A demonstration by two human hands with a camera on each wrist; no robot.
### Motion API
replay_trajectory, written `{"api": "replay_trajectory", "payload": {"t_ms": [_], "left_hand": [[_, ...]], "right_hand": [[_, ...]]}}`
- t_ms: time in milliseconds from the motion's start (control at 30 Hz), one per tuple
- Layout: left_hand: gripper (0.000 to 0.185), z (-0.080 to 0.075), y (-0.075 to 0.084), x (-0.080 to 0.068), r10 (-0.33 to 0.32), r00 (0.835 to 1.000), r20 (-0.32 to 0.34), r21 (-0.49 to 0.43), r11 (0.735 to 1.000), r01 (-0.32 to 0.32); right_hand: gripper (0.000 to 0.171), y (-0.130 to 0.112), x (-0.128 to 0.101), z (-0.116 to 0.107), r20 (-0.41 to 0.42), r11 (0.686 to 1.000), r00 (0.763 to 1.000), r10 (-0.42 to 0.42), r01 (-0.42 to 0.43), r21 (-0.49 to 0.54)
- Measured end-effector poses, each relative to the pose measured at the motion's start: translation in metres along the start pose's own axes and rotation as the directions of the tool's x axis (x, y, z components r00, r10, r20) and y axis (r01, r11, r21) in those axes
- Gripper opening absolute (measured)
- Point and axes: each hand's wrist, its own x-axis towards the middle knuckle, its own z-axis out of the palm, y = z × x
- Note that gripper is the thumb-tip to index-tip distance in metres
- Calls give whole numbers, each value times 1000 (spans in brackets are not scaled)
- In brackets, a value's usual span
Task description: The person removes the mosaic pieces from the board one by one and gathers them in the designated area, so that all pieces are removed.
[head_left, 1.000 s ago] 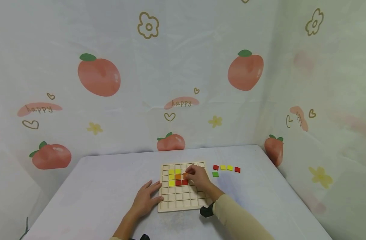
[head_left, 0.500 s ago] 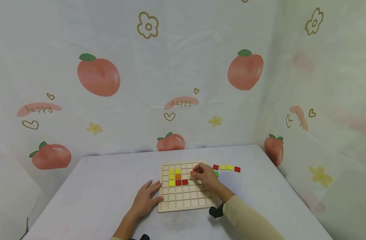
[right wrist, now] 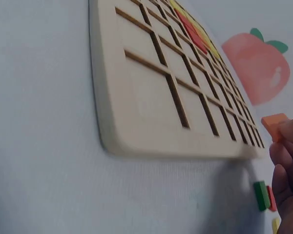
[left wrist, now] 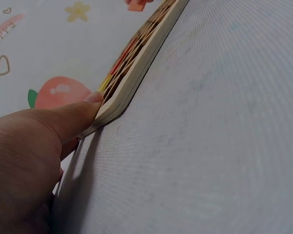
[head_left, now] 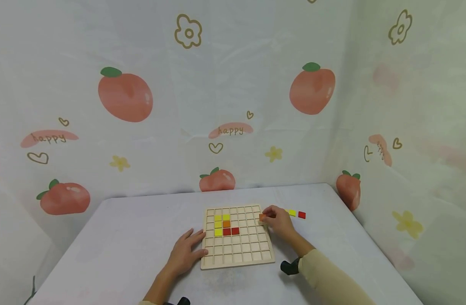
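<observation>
Wooden grid board (head_left: 236, 258) — pale, square-celled, flat on the worktop (head_left: 133, 237), its left edge touched by the left hand (head_left: 184, 254).

Seated tiles, toward the board's far left corner: four yellow tiles (head_left: 218, 225), three lined up parallel to the left edge, one beside the farthest; one orange tile (head_left: 227, 224); two red tiles (head_left: 231, 231), side by side, nearer me.

Second orange tile (head_left: 261, 217) — pinched in the right hand (head_left: 280, 222), raised by the board's right edge.

Beyond that edge, loose: green tile (right wrist: 261, 196), red and yellow pieces (head_left: 292, 213), some partly hidden.
</observation>
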Motion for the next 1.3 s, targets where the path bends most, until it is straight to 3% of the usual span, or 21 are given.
{"api": "replay_trajectory", "payload": {"t_ms": [367, 767, 1300], "left_hand": [[61, -1, 0, 0, 3, 1000, 2, 0, 1000, -3], [61, 0, 0, 0, -27, 1000, 7, 0, 1000, 27], [61, 1, 0, 0, -29, 1000, 5, -7, 1000, 29]], "right_hand": [[14, 17, -12, -26, -96, 998, 995, 28, -33, -53], [17, 29, -22, -43, -123, 985, 990, 76, -94, -146], [13, 34, -19, -46, -119, 962, 993, 26, -57, -269]]}}
